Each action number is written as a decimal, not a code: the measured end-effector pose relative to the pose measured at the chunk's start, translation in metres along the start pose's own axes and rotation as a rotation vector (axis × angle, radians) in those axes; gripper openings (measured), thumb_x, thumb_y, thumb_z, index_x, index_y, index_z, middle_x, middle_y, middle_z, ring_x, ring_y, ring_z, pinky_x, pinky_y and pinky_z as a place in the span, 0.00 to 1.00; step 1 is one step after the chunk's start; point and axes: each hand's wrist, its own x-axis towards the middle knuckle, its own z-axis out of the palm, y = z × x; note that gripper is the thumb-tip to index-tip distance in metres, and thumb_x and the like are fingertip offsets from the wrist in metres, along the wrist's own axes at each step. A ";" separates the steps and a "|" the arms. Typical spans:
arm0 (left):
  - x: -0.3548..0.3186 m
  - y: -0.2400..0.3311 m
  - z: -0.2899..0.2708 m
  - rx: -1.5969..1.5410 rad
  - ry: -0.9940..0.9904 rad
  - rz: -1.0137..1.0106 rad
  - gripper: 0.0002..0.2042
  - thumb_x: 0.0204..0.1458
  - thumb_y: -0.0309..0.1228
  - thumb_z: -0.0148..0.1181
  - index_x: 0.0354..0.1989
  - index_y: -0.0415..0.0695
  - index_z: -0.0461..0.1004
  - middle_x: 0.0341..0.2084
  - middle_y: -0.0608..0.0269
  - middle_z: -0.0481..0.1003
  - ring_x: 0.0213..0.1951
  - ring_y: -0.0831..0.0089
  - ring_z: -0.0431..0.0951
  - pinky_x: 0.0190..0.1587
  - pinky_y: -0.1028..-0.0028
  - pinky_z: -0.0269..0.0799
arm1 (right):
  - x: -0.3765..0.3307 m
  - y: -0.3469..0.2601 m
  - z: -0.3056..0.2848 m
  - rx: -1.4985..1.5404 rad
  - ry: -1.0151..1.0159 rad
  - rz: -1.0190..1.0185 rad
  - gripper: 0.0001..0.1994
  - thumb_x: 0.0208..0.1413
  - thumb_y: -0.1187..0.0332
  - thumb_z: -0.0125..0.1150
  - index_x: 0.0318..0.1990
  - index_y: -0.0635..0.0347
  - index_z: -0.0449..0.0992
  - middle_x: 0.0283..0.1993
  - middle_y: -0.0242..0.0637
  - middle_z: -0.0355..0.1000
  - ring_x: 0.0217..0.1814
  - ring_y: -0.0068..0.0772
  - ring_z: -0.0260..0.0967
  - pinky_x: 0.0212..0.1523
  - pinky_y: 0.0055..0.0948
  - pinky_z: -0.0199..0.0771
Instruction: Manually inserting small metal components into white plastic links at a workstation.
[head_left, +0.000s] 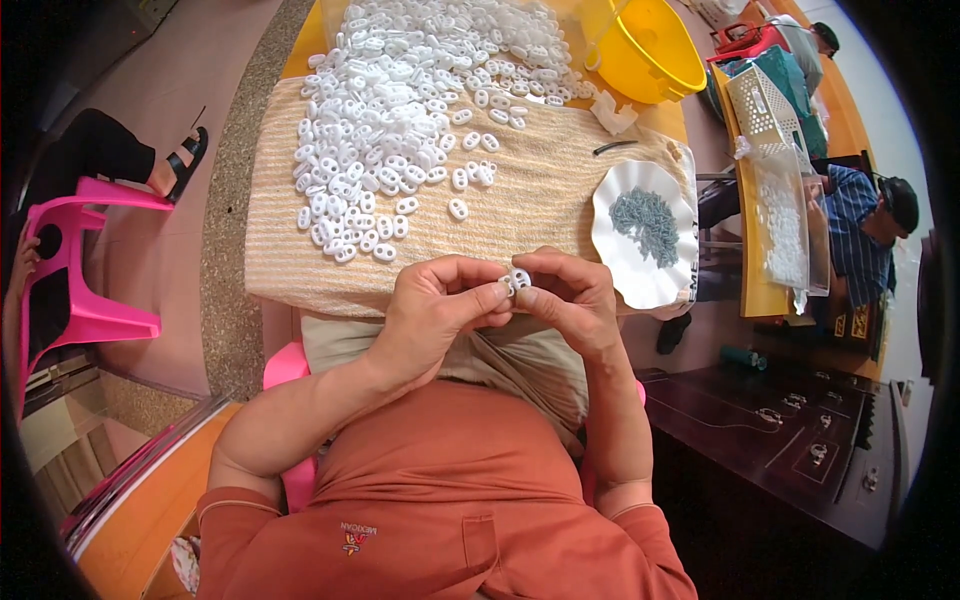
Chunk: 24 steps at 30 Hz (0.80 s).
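1. Pinching one small white oval plastic piece [519,279], left hand [440,305] and right hand [570,295] grasp it together above the lap.
2. Remaining: large heap of white plastic pieces [395,110] lies on beige striped cloth [540,190], apparently unworked.

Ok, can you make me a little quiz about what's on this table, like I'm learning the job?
1. True or false: both hands are holding one small white piece together.
2. What is in the white wavy plate? A) small grey bits B) white pieces C) water
3. What colour is the bucket at the far end of the table?

Key
1. True: the left hand and the right hand pinch one white piece between the fingertips.
2. A: the plate holds a heap of grey bits; the pile of white pieces lies on the striped cloth.
3. Yellow: the bucket.
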 end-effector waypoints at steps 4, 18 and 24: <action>-0.001 0.000 0.000 -0.002 0.001 0.002 0.09 0.55 0.22 0.57 0.44 0.35 0.73 0.35 0.56 0.78 0.33 0.72 0.80 0.38 0.76 0.80 | -0.001 0.003 0.000 0.026 -0.007 0.007 0.15 0.53 0.81 0.62 0.49 0.72 0.73 0.42 0.39 0.72 0.45 0.28 0.72 0.46 0.25 0.73; 0.000 0.001 0.000 -0.033 0.009 -0.030 0.09 0.55 0.22 0.58 0.44 0.35 0.73 0.35 0.56 0.78 0.33 0.73 0.80 0.38 0.77 0.80 | -0.003 0.003 0.002 0.084 0.027 0.094 0.14 0.53 0.80 0.62 0.48 0.72 0.74 0.42 0.41 0.76 0.43 0.28 0.75 0.46 0.26 0.75; 0.001 0.002 0.001 -0.050 0.014 -0.049 0.09 0.54 0.22 0.59 0.43 0.36 0.74 0.35 0.56 0.78 0.32 0.72 0.80 0.37 0.77 0.81 | -0.003 0.004 0.003 0.155 0.010 0.047 0.14 0.54 0.79 0.62 0.49 0.72 0.73 0.42 0.41 0.76 0.41 0.28 0.75 0.45 0.26 0.77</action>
